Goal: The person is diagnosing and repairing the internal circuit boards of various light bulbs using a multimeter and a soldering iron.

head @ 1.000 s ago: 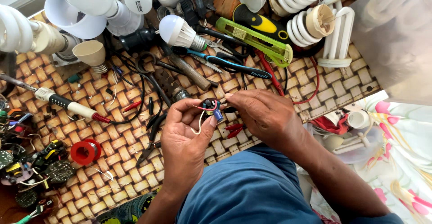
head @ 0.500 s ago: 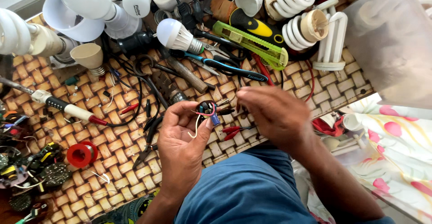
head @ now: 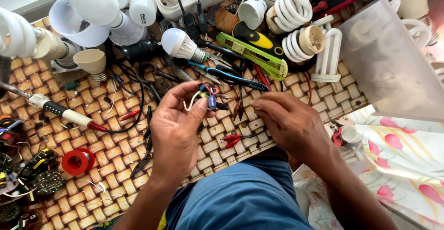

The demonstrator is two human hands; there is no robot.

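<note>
Step in hand, by the look of it: sorting the leads on a small circuit part w/ a blue capacitor and red, white and black wires, pinched up between thumb and fingertips of the left hand, just above the woven mat near frame centre. Right hand sits at 3 o'clock of the part, fingers curled loosely and pointing toward it, tips close to the wires; can't tell if it actually grips one, looks empty otherwise. Next move prob. calls for a fine pinch from the right hand on a single lead while the left keeps the part steady, since the wires are thin and bunched. Around: at 12 o'clock of the hands, blue-handled pliers and a green utility knife; white LED bulb at 11; spiral lamps toward 1; clear plastic bin at 2. At 9 o'clock a soldering iron w/ red grip, and a red tape roll at 8. Red clip leads lie on the mat between the wrists, at 6 of the part. In the way: loose black cables right beside the left hand, could snag.
</note>
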